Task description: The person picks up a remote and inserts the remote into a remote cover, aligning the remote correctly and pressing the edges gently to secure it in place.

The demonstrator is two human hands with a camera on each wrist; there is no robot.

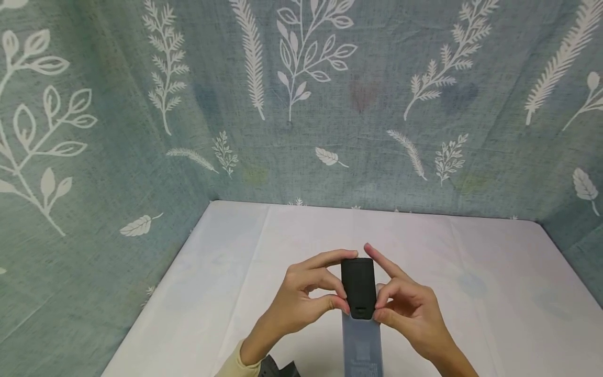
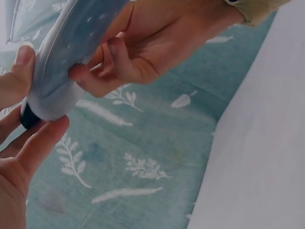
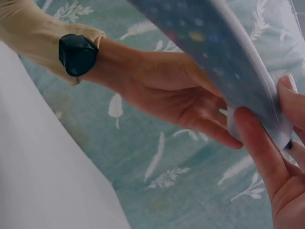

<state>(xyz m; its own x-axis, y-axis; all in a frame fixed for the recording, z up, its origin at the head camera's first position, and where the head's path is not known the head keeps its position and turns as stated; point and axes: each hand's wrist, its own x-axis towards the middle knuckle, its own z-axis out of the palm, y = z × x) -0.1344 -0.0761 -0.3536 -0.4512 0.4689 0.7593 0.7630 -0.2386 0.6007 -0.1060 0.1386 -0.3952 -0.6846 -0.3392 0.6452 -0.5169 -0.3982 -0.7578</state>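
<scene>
A black remote control (image 1: 359, 285) sits partly inside a blue-grey translucent silicone sleeve (image 1: 363, 345), its black back bare at the far end. In the right wrist view, red and yellow buttons show through the sleeve (image 3: 195, 36). My left hand (image 1: 311, 290) holds the remote's left edge, thumb low and index fingertip at the top corner. On the other side my right hand (image 1: 410, 309) pinches the lower right edge between thumb and finger, its index finger raised. The sleeve's rounded end (image 2: 55, 102) appears between both hands in the left wrist view.
A white-covered table (image 1: 264, 251) spreads below the hands. Green-blue curtains (image 1: 301, 136) with white leaf prints rise at the back and sides. A dark object (image 1: 278, 368) lies at the bottom edge beside the left sleeve.
</scene>
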